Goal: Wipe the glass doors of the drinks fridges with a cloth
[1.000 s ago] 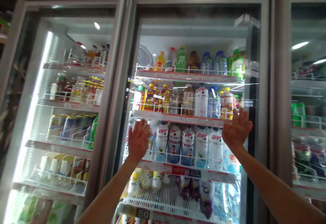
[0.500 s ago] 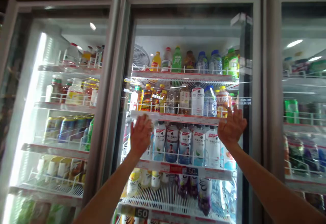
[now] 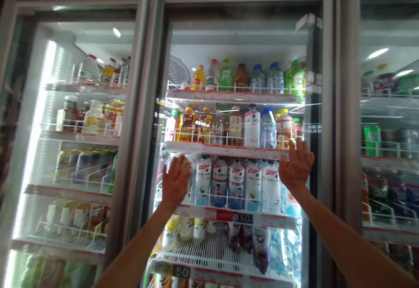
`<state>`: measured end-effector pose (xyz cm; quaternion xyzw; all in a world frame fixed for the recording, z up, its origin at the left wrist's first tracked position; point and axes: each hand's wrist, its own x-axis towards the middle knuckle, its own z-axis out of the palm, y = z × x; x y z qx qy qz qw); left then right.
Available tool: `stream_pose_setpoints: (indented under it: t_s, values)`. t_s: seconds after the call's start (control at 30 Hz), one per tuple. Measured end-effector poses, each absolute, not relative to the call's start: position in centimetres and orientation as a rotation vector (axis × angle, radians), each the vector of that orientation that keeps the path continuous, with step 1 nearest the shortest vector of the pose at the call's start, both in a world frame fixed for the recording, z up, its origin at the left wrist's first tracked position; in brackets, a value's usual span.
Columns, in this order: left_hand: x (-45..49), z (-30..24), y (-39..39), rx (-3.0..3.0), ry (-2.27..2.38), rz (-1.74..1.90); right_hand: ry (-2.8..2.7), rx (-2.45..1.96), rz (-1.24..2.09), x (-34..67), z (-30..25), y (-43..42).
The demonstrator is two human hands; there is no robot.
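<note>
I face a lit drinks cooler with a glass door point(image 3: 242, 43) in front of its shelves. My left hand point(image 3: 176, 181) lies flat and open against the glass, over white-labelled bottles point(image 3: 236, 179) on the third shelf. My right hand point(image 3: 296, 166) is open too, fingers spread, pressed on the glass near the door's right edge, by the second shelf rail point(image 3: 225, 150). Neither hand holds anything.
A neighbouring cooler door point(image 3: 81, 148) on the left shows cans and bottles; another cooler point(image 3: 386, 148) stands on the right. Grey vertical frames point(image 3: 139, 118) separate the doors. Upper shelves carry juice and water bottles point(image 3: 225, 76); lower wire shelves point(image 3: 212, 248) hold purple and yellow drinks.
Both hands have stayed flat on the glass while the door and view shifted slightly left; the left hand sits a little lower than half a second ago.
</note>
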<state>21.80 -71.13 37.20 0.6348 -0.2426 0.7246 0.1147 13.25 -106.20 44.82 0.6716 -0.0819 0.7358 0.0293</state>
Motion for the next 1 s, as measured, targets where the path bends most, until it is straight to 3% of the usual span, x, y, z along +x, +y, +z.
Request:
stream_pose_setpoints:
  t_s: [0.13, 0.33, 0.5, 0.57, 0.8, 1.0]
  values:
    - [21.6, 39.2, -72.6, 1.777, -0.552, 2.125, -0.271, 2.089, 2.260, 13.2, 44.8, -106.1]
    - [20.6, 39.4, -77.4, 1.876, -1.164, 2.180, -0.249, 2.058, 2.274, 13.2, 44.8, -106.3]
    - [22.4, 43.7, -73.1, 1.724, -0.484, 2.081, -0.238, 2.030, 2.296, 13.3, 44.8, -106.2]
    - [22.3, 44.4, -73.9, 1.706, -0.424, 2.049, -0.241, 2.039, 2.299, 13.3, 44.8, -106.2]
    - [19.3, 42.2, -82.4, 1.787, -1.344, 2.204, -0.214, 2.001, 2.308, 13.5, 44.7, -106.6]
    - [21.8, 47.3, -74.7, 1.698, -0.667, 2.132, -0.255, 1.995, 2.289, 13.6, 44.7, -106.4]
